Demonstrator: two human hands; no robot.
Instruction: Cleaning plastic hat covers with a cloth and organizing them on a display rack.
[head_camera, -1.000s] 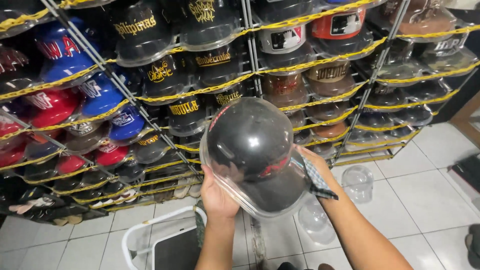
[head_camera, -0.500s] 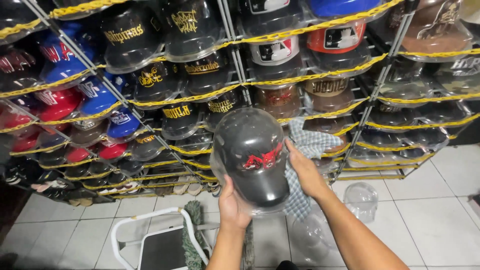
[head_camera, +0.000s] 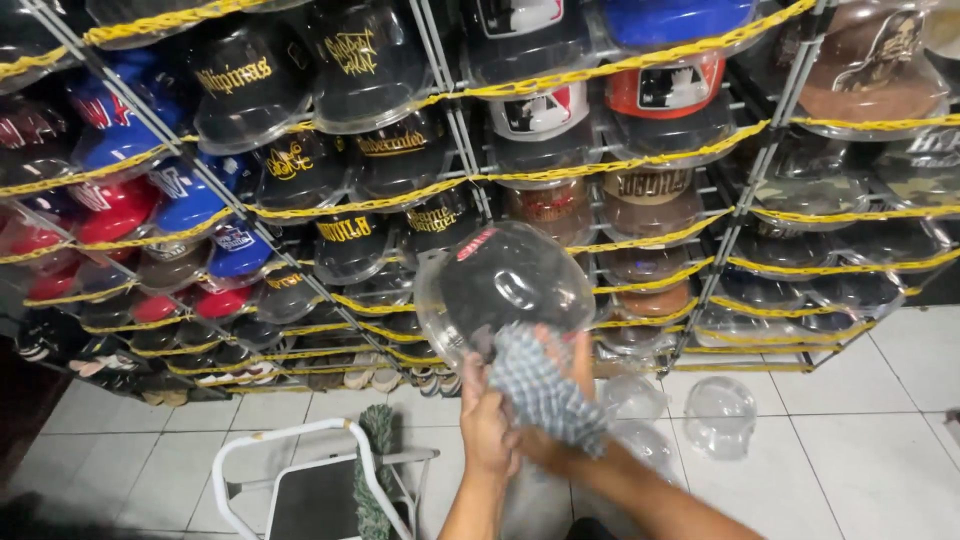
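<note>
A clear plastic dome case (head_camera: 505, 285) with a dark cap inside is held up in front of the rack. My left hand (head_camera: 487, 420) grips its lower rim from below. My right hand (head_camera: 560, 395) presses a blue-and-white checked cloth (head_camera: 545, 385) against the underside of the case. The cap's red lettering shows near the top of the dome.
A tall wire rack (head_camera: 450, 100) with yellow bands holds several cased caps in black, blue, red and brown. Empty clear cases (head_camera: 720, 415) lie on the white tiled floor. A white step stool (head_camera: 310, 485) with a green cloth (head_camera: 375, 470) stands at lower left.
The case has been turned so the cap's front faces away and up. The checked cloth has moved from beside the case to its underside under my right hand.
</note>
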